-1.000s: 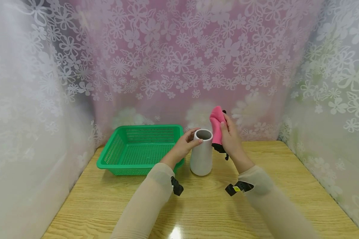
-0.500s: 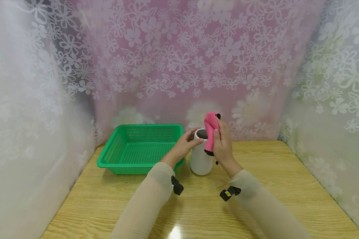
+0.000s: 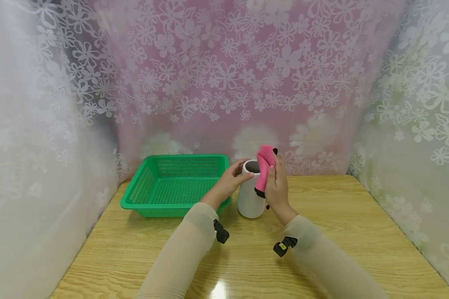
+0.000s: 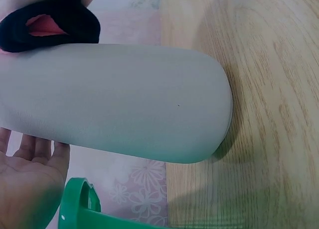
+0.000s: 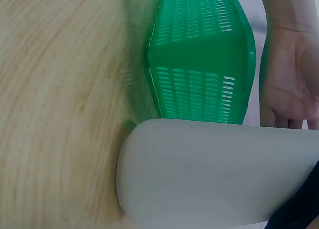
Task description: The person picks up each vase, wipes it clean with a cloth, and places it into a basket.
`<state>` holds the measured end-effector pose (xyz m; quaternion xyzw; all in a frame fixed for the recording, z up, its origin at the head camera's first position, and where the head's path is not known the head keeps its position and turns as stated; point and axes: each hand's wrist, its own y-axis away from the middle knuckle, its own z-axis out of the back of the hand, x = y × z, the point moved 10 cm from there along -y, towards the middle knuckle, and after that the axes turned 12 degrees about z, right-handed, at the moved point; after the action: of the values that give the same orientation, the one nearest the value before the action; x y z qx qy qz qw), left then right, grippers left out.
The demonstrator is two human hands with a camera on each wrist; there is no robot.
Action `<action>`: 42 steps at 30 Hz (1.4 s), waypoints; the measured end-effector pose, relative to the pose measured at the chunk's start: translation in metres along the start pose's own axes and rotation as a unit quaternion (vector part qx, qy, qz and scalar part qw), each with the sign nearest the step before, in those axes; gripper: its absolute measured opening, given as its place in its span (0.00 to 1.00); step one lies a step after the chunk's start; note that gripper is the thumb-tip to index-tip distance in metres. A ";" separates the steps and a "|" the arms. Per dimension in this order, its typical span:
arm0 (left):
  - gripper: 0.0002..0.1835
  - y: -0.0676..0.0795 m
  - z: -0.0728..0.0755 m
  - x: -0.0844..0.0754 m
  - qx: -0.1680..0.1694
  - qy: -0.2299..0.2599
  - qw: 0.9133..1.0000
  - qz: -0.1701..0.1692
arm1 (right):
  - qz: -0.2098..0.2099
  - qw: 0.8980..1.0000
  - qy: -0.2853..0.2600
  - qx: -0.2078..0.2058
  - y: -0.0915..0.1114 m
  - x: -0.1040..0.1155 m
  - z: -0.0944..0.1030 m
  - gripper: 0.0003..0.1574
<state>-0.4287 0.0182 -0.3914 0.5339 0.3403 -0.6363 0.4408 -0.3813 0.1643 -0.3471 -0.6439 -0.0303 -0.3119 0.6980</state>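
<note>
A white vase point(image 3: 251, 197), narrower at its round mouth, stands upright on the table. My left hand point(image 3: 229, 182) holds it near the top from the left, thumb across the front of the rim and fingers behind. My right hand point(image 3: 278, 187) grips a pink cloth piece point(image 3: 265, 164) with black trim at the vase's right side. In the left wrist view the cloth's black-edged opening point(image 4: 75, 27) lies against the vase wall, with pink showing inside. The cloth covers part of the vase's rim from the head camera. The right fingertips are mostly hidden.
A green perforated plastic basket point(image 3: 134, 207) stands on the left of the wooden table point(image 3: 321, 207), close beside the vase. A flowered curtain point(image 3: 217, 74) hangs behind the table and along both sides.
My right hand has moved left and slightly down, bringing the pink cloth from beside the vase onto its right side. The left hand and the vase have stayed in place.
</note>
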 end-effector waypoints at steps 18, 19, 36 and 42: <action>0.33 0.000 -0.002 0.001 0.007 0.018 1.000 0.000 | -0.137 0.990 -0.038 -0.012 0.023 -0.009 0.002 0.29; 0.32 0.000 -0.002 0.001 0.007 0.019 1.000 0.001 | -0.139 0.989 -0.038 -0.012 0.025 -0.015 0.002 0.29; 0.33 0.001 0.000 -0.001 -0.001 0.014 1.000 -0.007 | -0.251 0.967 -0.006 0.037 0.067 -0.059 -0.007 0.29; 0.34 0.002 -0.001 -0.001 0.001 0.016 1.000 -0.006 | -0.289 0.956 0.011 0.047 0.081 -0.069 -0.008 0.29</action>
<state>-0.4269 0.0184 -0.3901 0.5423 0.3494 -0.6310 0.4309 -0.4008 0.1826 -0.4504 -0.5702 -0.2225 -0.5058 0.6079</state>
